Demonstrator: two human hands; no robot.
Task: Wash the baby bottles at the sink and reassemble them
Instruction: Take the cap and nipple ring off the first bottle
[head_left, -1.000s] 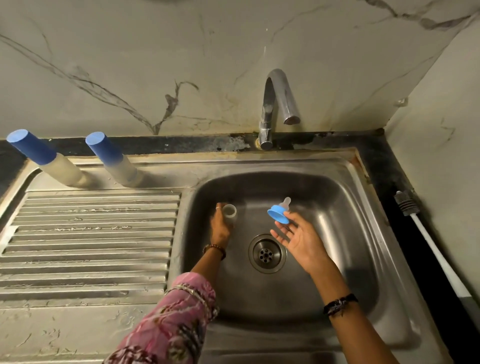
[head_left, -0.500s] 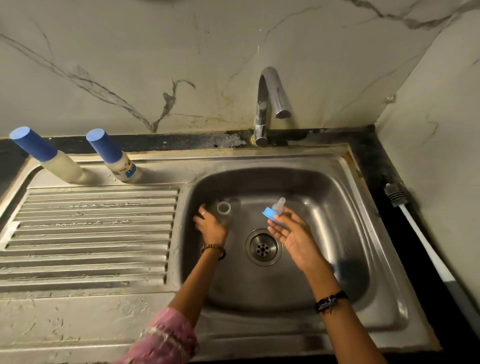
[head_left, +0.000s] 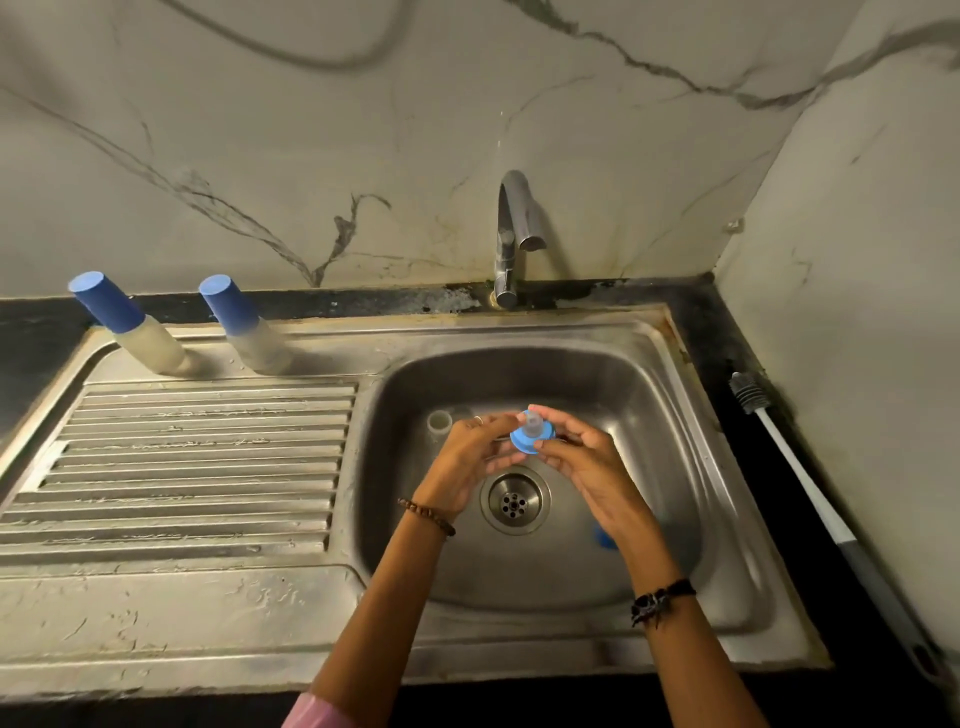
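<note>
Over the sink basin (head_left: 649, 395), both hands hold a blue collar ring with a clear nipple (head_left: 533, 435). My left hand (head_left: 475, 460) pinches its left edge and my right hand (head_left: 584, 465) pinches its right edge, with the nipple pointing up towards me. A clear open bottle body (head_left: 440, 422) stands in the basin just left of my left hand, and neither hand touches it. Two capped bottles, the left (head_left: 130, 325) and the right (head_left: 248, 330), lean at the back of the drainboard, each with a blue cap.
The faucet (head_left: 511, 234) stands behind the basin with no water running. The drain (head_left: 514, 501) lies below my hands. A small blue piece (head_left: 602, 538) shows beside my right forearm. A white-handled bottle brush (head_left: 800, 467) lies on the dark counter at the right. The ribbed drainboard (head_left: 197, 467) is at the left.
My left hand has let go of the clear bottle body, which now stands in the basin, and moved right to join my right hand on the nipple ring.
</note>
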